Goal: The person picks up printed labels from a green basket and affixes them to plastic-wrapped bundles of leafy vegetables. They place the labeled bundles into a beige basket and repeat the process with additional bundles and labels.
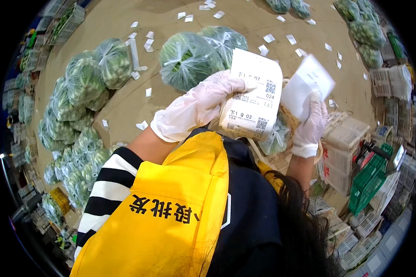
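Observation:
My left hand (pixel 204 100), in a thin white glove, grips a strip of printed paper labels (pixel 251 110) that curls over and bears writing and printed codes. To its right my right hand (pixel 310 124), gloved too, holds a white slip (pixel 308 86) between thumb and fingers; the slip is slightly blurred and bears faint writing. Beyond my left hand, a knotted clear plastic bag of green vegetables (pixel 189 60) stands on the floor against another such bag (pixel 225 43). Partly hidden below the labels is a smaller clear bag (pixel 275 140) with green contents.
Piled bags of green vegetables (pixel 85 79) stand at the left. White paper slips (pixel 219 14) are scattered on the brown floor (pixel 124 107). At the right are wrapped boxes (pixel 346 138) and a green plastic crate (pixel 369 183); more bags (pixel 367 33) lie at the upper right.

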Available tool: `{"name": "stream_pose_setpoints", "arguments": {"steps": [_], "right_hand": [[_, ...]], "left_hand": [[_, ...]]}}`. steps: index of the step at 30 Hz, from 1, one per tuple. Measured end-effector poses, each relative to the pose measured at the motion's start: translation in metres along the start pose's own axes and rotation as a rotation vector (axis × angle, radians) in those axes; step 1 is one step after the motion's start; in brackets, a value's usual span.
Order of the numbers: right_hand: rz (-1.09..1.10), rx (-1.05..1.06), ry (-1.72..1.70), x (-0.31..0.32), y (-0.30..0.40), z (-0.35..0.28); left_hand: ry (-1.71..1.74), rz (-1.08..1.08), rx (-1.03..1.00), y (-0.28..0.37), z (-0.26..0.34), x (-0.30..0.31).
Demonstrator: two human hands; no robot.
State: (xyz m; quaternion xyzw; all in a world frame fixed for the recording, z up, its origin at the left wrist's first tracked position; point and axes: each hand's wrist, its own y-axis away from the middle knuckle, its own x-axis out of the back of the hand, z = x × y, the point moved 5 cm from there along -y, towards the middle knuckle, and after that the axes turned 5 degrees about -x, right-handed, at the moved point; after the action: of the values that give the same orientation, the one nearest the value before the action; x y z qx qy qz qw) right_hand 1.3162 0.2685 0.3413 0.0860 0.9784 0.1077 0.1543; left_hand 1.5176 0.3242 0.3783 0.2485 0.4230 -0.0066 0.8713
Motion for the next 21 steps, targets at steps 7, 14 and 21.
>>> {"name": "stream_pose_setpoints", "arguments": {"steps": [7,14,21], "right_hand": [[-0.392,0.143,1.235,-0.035,-0.008,0.098],[-0.474,0.197,0.6,-0.159,0.067,-0.056],[-0.415,0.018,0.501,-0.168,0.079,-0.063]], "left_hand": [[-0.018,0.073,-0.19,0.045,0.059,0.018],[0.09,-0.01,-0.159,0.053,0.077,0.027],[0.339,-0.234,-0.213,0.063,0.087,0.019]]}}
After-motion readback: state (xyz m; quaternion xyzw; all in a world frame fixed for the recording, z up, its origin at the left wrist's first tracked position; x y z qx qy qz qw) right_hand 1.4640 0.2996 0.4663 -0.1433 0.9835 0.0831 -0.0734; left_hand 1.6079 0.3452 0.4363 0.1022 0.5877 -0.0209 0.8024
